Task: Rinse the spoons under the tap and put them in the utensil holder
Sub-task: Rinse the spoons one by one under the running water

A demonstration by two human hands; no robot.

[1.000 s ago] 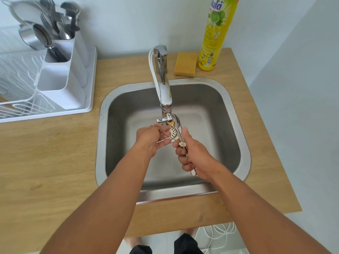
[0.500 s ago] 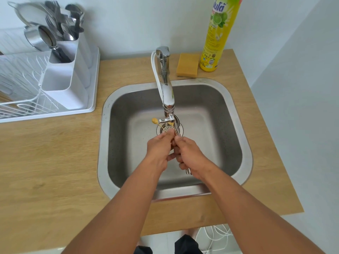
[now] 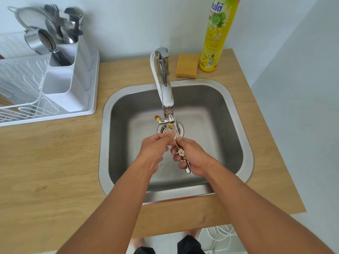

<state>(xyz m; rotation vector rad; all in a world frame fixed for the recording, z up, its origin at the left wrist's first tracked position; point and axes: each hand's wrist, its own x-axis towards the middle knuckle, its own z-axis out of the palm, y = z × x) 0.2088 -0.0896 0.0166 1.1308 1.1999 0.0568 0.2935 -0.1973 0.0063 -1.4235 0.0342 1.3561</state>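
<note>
Both hands are over the steel sink [image 3: 236, 125], just below the tap [image 3: 166, 88]. My right hand [image 3: 190, 156] grips a bundle of spoons [image 3: 180, 153]: thin gold ones with a white flower on the handle and a steel handle sticking out below the palm. Their bowls point up toward the spout, one gold bowl [image 3: 157, 117] showing left of it. My left hand [image 3: 154, 151] pinches a gold spoon's stem near the drain. The white utensil holder [image 3: 67, 88] stands at the left in the dish rack, its far compartment full of cutlery.
A white wire dish rack [image 3: 23, 99] on a white tray fills the left of the wooden counter [image 3: 45, 171]. A metal cup [image 3: 39, 42] leans in the holder. Behind the sink lie a yellow sponge [image 3: 187, 66] and a tall yellow dish-soap bottle [image 3: 216, 35].
My hands have drawn slightly back from the spout and closer together. The spoons' flower handle now shows between them, and the left hand's fingers have shifted onto a gold spoon's stem.
</note>
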